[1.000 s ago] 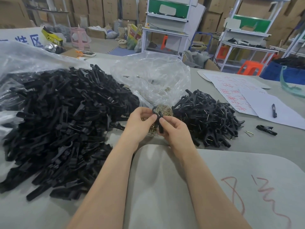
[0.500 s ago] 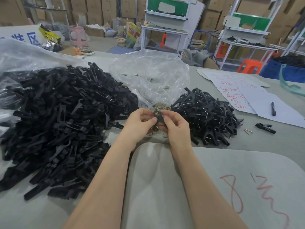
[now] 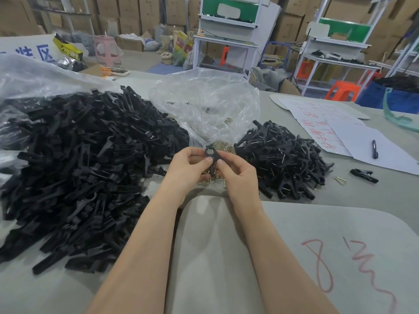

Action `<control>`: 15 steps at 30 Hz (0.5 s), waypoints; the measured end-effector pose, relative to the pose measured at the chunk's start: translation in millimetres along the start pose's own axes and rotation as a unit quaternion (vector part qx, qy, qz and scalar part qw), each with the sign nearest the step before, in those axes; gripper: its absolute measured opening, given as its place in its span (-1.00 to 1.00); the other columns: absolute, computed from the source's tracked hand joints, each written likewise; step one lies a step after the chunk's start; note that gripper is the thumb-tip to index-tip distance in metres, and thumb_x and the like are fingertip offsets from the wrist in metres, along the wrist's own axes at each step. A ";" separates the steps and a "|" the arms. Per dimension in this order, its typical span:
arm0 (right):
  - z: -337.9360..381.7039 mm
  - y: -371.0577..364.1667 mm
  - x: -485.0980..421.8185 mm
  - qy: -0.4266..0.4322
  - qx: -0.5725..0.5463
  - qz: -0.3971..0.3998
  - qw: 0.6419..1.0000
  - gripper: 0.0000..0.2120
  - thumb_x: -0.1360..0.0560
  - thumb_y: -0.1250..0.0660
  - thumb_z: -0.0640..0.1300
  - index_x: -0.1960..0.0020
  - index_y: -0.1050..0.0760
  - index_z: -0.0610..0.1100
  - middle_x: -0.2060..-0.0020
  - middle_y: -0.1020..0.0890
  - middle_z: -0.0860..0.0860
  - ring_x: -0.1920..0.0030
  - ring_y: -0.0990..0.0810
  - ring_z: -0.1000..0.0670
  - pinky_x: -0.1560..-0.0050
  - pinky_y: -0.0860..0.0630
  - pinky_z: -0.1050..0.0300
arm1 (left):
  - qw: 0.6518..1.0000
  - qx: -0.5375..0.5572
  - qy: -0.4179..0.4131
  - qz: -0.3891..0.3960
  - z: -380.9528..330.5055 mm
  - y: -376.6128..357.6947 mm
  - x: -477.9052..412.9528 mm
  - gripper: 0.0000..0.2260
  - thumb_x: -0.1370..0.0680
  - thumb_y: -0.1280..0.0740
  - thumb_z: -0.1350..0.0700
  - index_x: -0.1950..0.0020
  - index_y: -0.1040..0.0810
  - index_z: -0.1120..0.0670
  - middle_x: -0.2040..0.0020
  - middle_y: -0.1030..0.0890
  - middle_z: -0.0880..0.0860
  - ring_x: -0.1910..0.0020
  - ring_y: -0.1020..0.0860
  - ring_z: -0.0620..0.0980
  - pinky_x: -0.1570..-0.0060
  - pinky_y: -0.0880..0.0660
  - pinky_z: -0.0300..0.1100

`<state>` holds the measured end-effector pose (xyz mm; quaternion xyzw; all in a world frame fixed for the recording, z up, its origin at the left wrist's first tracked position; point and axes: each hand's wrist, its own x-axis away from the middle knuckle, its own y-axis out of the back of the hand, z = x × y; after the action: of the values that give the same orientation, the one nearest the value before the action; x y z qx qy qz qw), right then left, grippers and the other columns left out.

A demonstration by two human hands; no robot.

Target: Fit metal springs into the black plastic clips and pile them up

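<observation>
A wide grey table (image 3: pixel 340 196) fills the view, with a pale grey mat marked in red scrawl (image 3: pixel 226 245) lying nearest the person. Behind it the room holds stacked brown cardboard boxes (image 3: pixel 127 10), white metal shelving racks (image 3: pixel 226 41) and an orange plastic stool (image 3: pixel 342 90). A large heap of loose black clip pieces (image 3: pixel 79 166) spreads over the left of the table, a crumpled clear plastic bag (image 3: pixel 204 105) sits at the centre, and a smaller heap of assembled black clips (image 3: pixel 283 162) lies to the right. White paper sheets with red writing (image 3: pixel 317 125) carry a black pen (image 3: pixel 374 149).

The left hand (image 3: pixel 188 168) and right hand (image 3: pixel 238 175) pinch one black plastic clip (image 3: pixel 209 154) between thumbs and curled fingers, above a scatter of brass-coloured metal springs (image 3: pixel 224 147). The black plastic clip's long axis runs away from the person, its rounded end pointing toward the bag; its near end is hidden between the fingers.

Compared with a second ago, both hands remain over the springs on the same clip, and both heaps look unchanged.
</observation>
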<state>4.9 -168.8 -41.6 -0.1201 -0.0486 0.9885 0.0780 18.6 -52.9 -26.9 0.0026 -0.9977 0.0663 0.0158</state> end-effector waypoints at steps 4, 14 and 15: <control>0.6 0.5 0.3 -0.007 0.004 0.003 1.000 -0.72 -0.53 -0.27 -0.36 -0.02 -0.62 -0.02 0.16 -0.69 0.06 0.11 -0.63 0.18 0.01 -0.53 0.32 | 1.000 -0.011 -0.006 -0.002 0.0 1.1 1.0 -0.87 -0.53 -0.36 0.25 -0.07 -0.53 0.18 0.11 -0.63 0.08 0.25 -0.62 -0.17 0.20 -0.62 -0.24; 13.3 8.8 -2.4 -0.068 -0.084 0.013 0.994 -0.69 -0.54 -0.19 -0.37 0.13 -0.66 -0.11 0.31 -0.57 -0.11 0.16 -0.50 -0.10 -0.02 -0.47 0.02 | 0.993 -0.010 -0.042 0.107 -6.7 5.2 4.4 -0.78 -0.50 -0.40 0.25 -0.10 -0.59 0.01 0.27 -0.63 0.01 0.14 -0.63 -0.02 -0.02 -0.59 -0.18; 15.5 10.4 -3.4 -0.078 -0.094 0.021 0.992 -0.71 -0.54 -0.19 -0.38 0.13 -0.65 -0.14 0.25 -0.57 -0.18 0.14 -0.51 -0.13 -0.03 -0.47 0.00 | 0.992 -0.018 -0.047 0.113 -7.6 5.1 5.0 -0.80 -0.49 -0.41 0.24 -0.06 -0.59 0.03 0.29 -0.62 0.00 0.14 -0.62 -0.01 -0.03 -0.59 -0.16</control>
<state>2.9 -180.7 -27.0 -0.0507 -0.1446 0.9873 0.0419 13.8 -46.8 -19.9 -0.1078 -0.9922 0.0495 -0.0391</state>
